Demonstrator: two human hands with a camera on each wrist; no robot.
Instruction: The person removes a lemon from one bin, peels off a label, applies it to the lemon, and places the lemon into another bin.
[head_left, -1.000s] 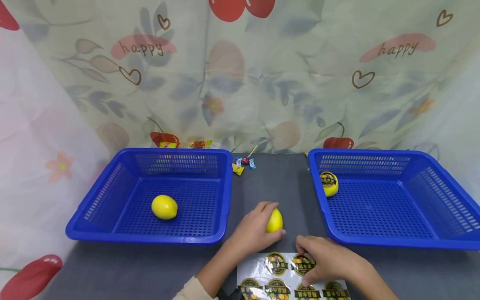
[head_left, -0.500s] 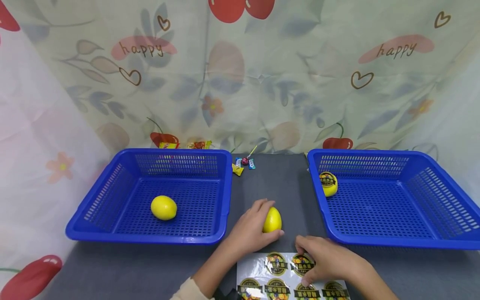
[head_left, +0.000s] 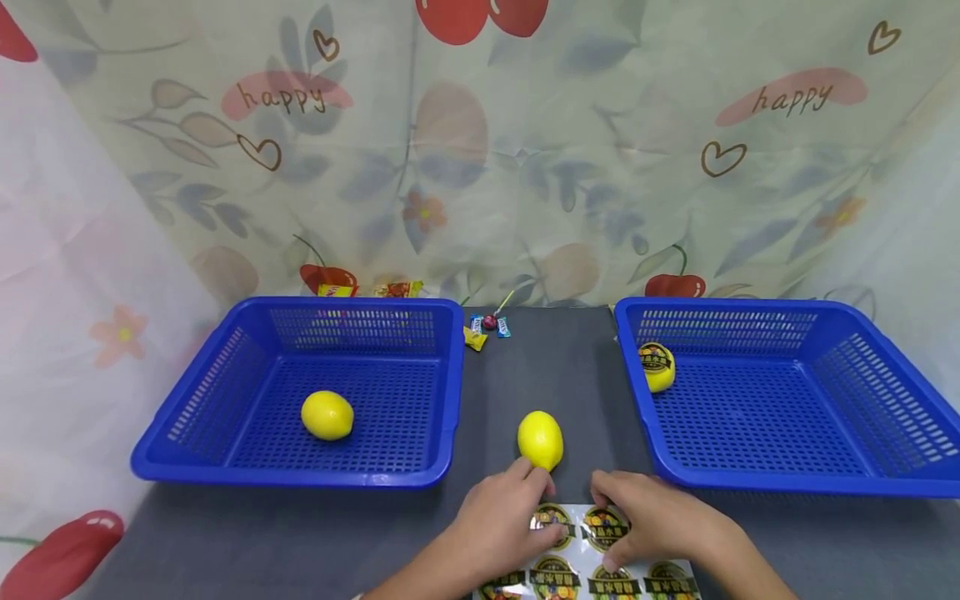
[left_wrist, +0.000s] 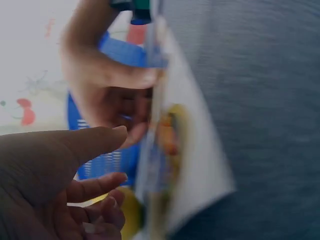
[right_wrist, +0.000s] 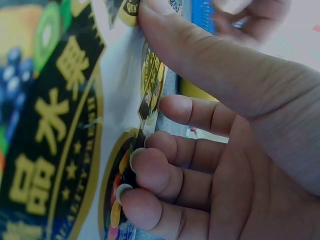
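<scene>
While the lemon [head_left: 540,439] lies free on the table [head_left: 300,533], the sticker sheet [head_left: 577,554] is pinched by the right hand [head_left: 652,521] and touched by the relaxed left hand [head_left: 502,521].

sticker sheet [head_left: 592,550]: glossy paper | baskets [head_left: 300,392]: perforated blue plastic | table [head_left: 555,367]: matt grey cloth | lemon [head_left: 540,439]: smooth

Two bare hands, short nails on the fingers [right_wrist: 150,175], no rings.

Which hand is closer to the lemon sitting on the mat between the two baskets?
Left. The left hand lies just below the lemon, fingertips almost at it. The right hand rests on the sticker sheet, farther to the lemon's lower right.
</scene>
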